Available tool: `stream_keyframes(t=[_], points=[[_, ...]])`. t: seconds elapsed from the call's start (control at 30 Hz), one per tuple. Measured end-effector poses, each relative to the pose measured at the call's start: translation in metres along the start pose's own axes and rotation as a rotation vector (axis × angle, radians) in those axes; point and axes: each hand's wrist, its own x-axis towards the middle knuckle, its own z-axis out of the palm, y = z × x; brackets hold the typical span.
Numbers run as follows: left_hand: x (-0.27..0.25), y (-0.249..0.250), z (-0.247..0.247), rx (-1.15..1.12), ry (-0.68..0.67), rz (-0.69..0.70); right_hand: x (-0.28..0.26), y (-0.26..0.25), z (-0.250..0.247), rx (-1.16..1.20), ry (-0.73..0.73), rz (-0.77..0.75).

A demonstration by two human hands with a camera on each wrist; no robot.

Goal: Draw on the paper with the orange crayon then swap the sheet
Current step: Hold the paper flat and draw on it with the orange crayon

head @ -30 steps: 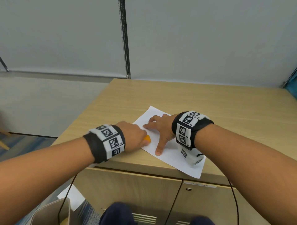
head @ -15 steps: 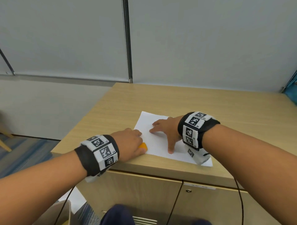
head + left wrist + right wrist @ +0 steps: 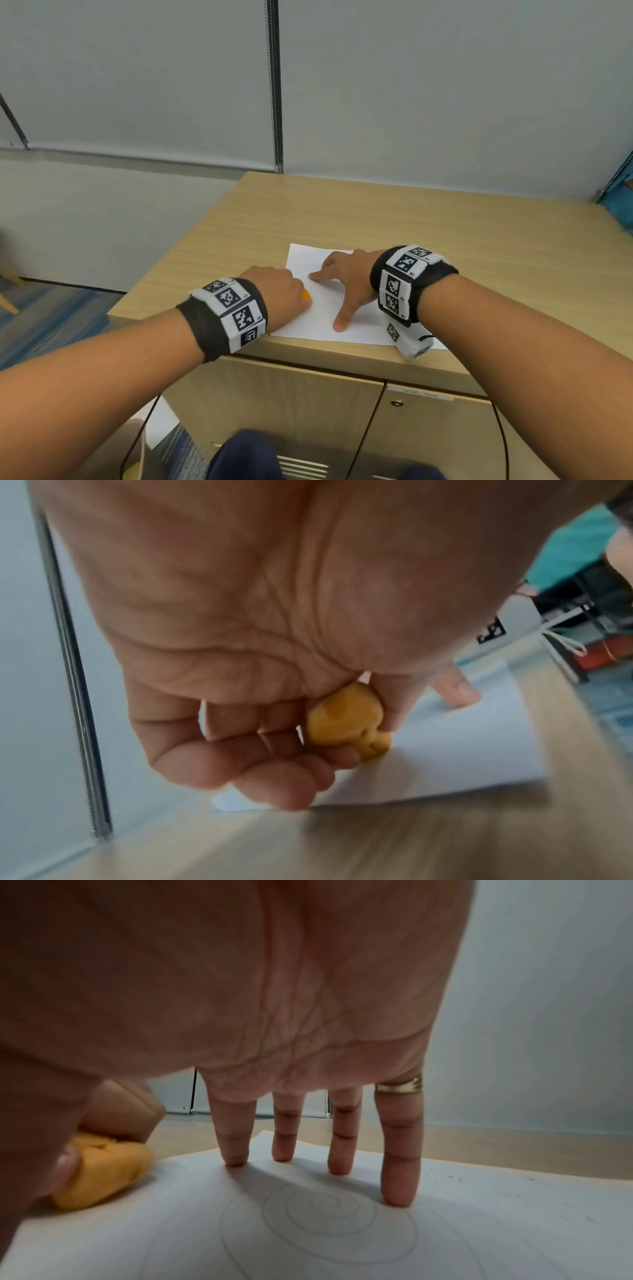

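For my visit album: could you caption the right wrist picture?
Right hand presses straight fingers on the paper over a faint spiral; orange crayon alongside.

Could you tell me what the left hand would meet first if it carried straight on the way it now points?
Probably the right hand. The left hand, holding the orange crayon, points across the paper toward the right hand's spread fingers, pressed on the sheet. Depth is unclear, so take this as a likelihood.

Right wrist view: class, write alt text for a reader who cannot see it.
A right hand presses four straight fingertips onto a white paper bearing a faint grey spiral. At left, the other hand holds a chunky orange crayon at the sheet's edge.
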Motion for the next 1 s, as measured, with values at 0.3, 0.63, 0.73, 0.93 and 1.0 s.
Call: stream_keyframes(t=[0.3, 0.63, 0.73, 0.93, 1.0], points=[[0.001, 0.014, -0.007, 0.009, -0.008, 0.128, -0.001, 0.0, 0.001, 0.002, -0.008, -0.004], [0.002, 0.011, -0.003, 0.022, 0.032, 0.21, -0.004, -0.004, -0.002, -0.035, -0.026, -0.003], [0.016, -0.001, -0.012, 0.072, -0.014, 0.064, -0.005, -0.005, -0.004, -0.033, -0.03, 0.004], [0.001, 0.026, -0.011, 0.053, 0.038, 0.183, -0.006, -0.006, -0.004, -0.052, -0.037, -0.002], [0.002, 0.021, -0.011, 0.033, 0.025, 0.153, -0.006, -0.006, -0.004, -0.051, -0.04, -0.002]])
